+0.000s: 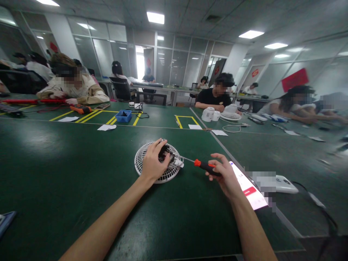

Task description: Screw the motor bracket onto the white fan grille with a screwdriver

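Observation:
A round white fan grille (140, 159) lies on the green table, with a dark motor (164, 154) and some white parts at its middle. Over the motor my left hand (155, 159) is closed, thumb and fingers gripping it from the left side. My right hand (224, 172) holds a screwdriver (208, 167) with a red and black handle. Its shaft points left and its tip reaches the motor, close to my left fingers; the exact contact spot is too small to make out.
Right of my right hand lie a lit phone (251, 192) and a white device (285, 184) with a cable. Farther back are a blue bin (123, 116), an orange multimeter (81, 109), paper slips and another fan grille (231, 116). Several people sit around the tables.

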Demonstrator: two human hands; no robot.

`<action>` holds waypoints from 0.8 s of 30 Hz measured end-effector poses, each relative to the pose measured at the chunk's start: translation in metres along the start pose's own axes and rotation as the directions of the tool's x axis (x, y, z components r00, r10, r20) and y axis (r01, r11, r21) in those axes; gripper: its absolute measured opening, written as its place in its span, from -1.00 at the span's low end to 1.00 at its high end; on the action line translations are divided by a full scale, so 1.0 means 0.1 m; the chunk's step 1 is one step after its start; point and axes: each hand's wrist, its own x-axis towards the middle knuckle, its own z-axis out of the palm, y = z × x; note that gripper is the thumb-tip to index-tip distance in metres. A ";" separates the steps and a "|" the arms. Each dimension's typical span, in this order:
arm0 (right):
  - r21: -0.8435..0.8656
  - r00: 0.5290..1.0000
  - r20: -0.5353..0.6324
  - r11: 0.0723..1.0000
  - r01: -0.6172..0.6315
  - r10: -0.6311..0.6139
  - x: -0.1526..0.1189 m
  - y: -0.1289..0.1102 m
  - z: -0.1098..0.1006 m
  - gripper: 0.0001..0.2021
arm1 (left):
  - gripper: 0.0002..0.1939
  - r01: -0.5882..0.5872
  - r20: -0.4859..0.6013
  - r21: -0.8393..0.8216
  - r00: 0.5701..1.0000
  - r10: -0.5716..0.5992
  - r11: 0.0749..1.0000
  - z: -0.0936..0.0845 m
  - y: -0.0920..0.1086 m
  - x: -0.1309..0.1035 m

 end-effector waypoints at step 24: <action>-0.262 0.996 0.038 0.963 -0.068 0.081 0.23 -0.24 0.16 -0.67 | -0.57 0.001 -0.033 0.013 0.999 0.000 1.000 -0.18 -0.13 0.05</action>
